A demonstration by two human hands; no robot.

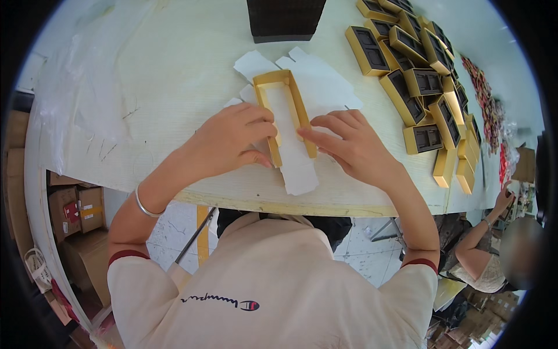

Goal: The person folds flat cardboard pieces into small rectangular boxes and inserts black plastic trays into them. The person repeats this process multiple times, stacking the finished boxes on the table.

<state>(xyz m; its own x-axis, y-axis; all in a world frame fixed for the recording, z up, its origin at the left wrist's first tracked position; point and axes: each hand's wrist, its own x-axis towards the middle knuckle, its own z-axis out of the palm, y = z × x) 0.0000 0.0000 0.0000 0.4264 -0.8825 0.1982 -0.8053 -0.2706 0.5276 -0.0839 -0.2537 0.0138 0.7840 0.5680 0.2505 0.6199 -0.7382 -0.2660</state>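
A partly folded gold cardboard box (pixel 297 104) lies on the table in front of me. Its long side walls and far end stand up, while the near end is unfolded, with its white flap (pixel 300 179) flat toward me. My left hand (pixel 239 138) pinches the left wall near its front end, fingers over the top and thumb low on the outer side. On the opposite wall, my right hand (pixel 351 142) grips the near part between thumb and fingers. Flat white box blanks (pixel 325 81) lie beneath and beyond the box.
A dark block-like stack (pixel 286 20) stands at the far edge. Gold boxes with black inserts (pixel 405 96) are heaped at the right. Clear plastic sheeting (pixel 75 87) covers the left of the table (pixel 168 104). Cartons (pixel 84 256) sit below left; another person (pixel 482 256) works at right.
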